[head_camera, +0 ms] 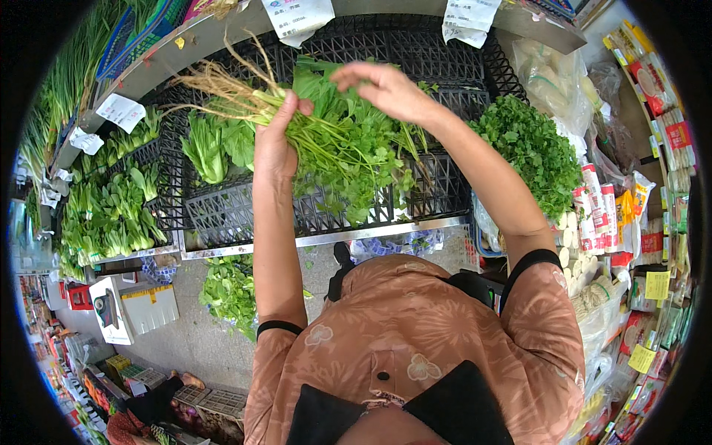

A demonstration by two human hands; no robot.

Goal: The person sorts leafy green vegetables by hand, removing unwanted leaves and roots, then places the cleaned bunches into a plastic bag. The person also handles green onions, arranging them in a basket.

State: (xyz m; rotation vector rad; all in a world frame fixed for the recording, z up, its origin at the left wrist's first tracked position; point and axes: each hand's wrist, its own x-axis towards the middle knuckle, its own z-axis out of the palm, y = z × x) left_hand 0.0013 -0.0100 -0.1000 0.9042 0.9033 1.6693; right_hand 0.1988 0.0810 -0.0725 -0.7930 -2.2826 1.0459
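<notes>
My left hand (281, 133) is closed around the stems of a bunch of cilantro (328, 142), near its roots. Long tan roots (222, 83) stick out to the upper left, and the leaves hang to the lower right over black plastic crates (239, 211). My right hand (375, 86) is raised to the right of the bunch, slightly blurred, its fingers apart and bent, with nothing seen in them. Broad green leaves (311, 83) lie behind the bunch, between the hands. A leafy green vegetable with pale stems (208, 150) sits in the crate left of my left hand.
More cilantro (525, 144) is piled at the right, beside bagged goods (548, 72) and packaged noodles (595, 206). Bunched greens (111, 211) fill a crate at the left. A metal edge (328, 238) borders the display. Leafy greens (231, 292) are below it. Another person (130, 425) is at lower left.
</notes>
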